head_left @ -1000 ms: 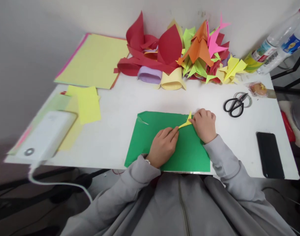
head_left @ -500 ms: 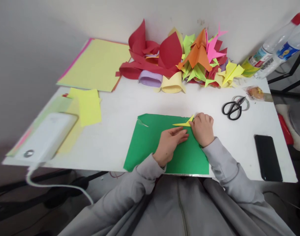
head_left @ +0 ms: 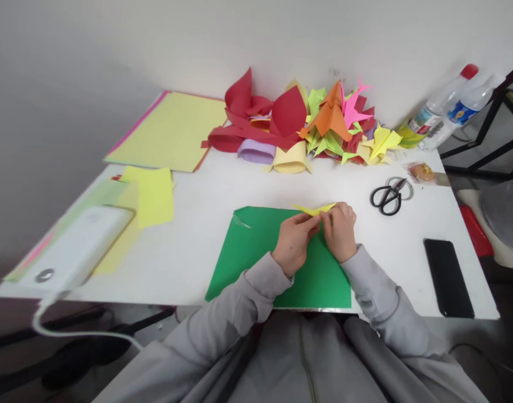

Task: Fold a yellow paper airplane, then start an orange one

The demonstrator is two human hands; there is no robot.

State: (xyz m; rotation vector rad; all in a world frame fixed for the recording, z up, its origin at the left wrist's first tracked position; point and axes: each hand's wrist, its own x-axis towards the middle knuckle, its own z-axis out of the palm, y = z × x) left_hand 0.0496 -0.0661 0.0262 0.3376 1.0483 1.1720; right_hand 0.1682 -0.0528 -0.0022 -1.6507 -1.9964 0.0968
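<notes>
A small folded yellow paper piece [head_left: 314, 209] lies at the far edge of a green paper sheet [head_left: 248, 246] on the white table [head_left: 206, 201]. My left hand [head_left: 293, 242] and my right hand [head_left: 339, 232] are side by side over the green sheet, fingers curled and pinching the yellow piece from both sides. Grey sleeves cover both wrists.
A heap of folded coloured paper [head_left: 307, 126] lines the wall. Yellow sheets [head_left: 172, 131] and a white power bank [head_left: 78, 246] with a cable lie at the left. Black scissors [head_left: 386, 196], a black phone [head_left: 447, 277] and two bottles [head_left: 445, 106] are at the right.
My left hand went from lying on the green sheet to pinching the yellow piece next to my right hand. The camera tilted, so everything sits lower in view.
</notes>
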